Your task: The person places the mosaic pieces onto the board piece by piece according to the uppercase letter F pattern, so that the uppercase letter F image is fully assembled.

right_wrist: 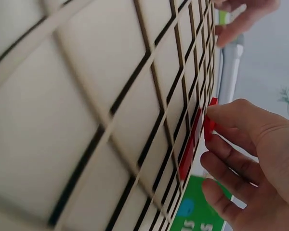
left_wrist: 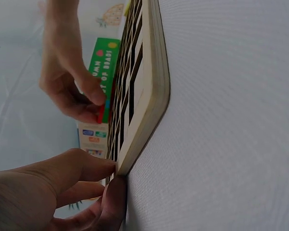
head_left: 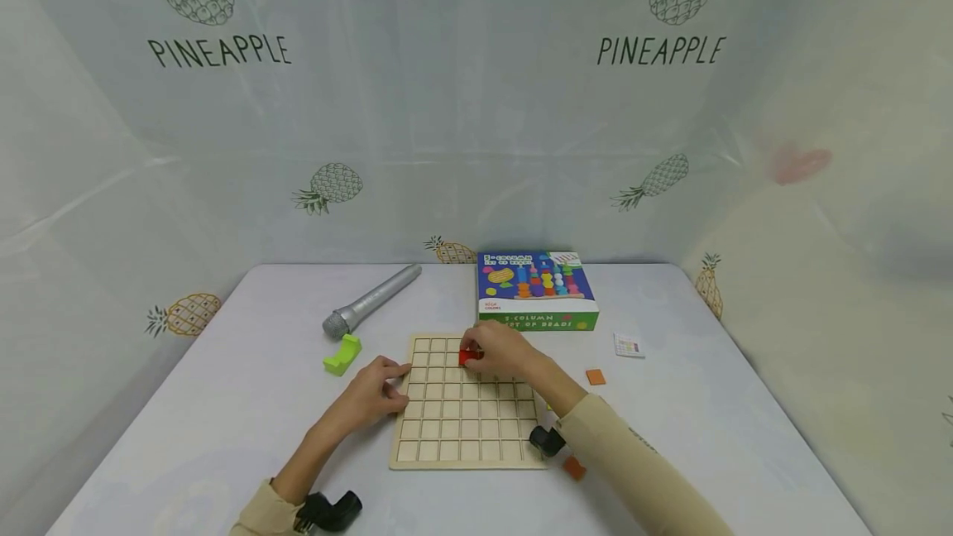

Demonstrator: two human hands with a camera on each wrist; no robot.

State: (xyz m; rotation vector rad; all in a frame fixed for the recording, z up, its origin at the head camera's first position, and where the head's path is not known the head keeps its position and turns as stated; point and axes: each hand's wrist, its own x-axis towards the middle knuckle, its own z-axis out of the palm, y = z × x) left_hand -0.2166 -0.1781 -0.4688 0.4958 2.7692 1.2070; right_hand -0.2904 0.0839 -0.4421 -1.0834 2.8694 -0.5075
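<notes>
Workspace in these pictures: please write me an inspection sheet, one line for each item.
Surface: table under a pale cloth.
Job's things: wooden grid board lying flat; red piece at its far rows.
Clutter: microphone, green block, bead-set box, small card, two orange tiles.
Grippers: left hand rests fingers on the board's left edge; right hand pinches the red piece.
Cables: nothing seen.
Surroundings: pineapple-print sheets on three sides.

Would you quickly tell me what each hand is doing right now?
Left hand: open, fingers touching the left edge of the wooden grid board.
Right hand: pinching a red tile over the board.
</notes>
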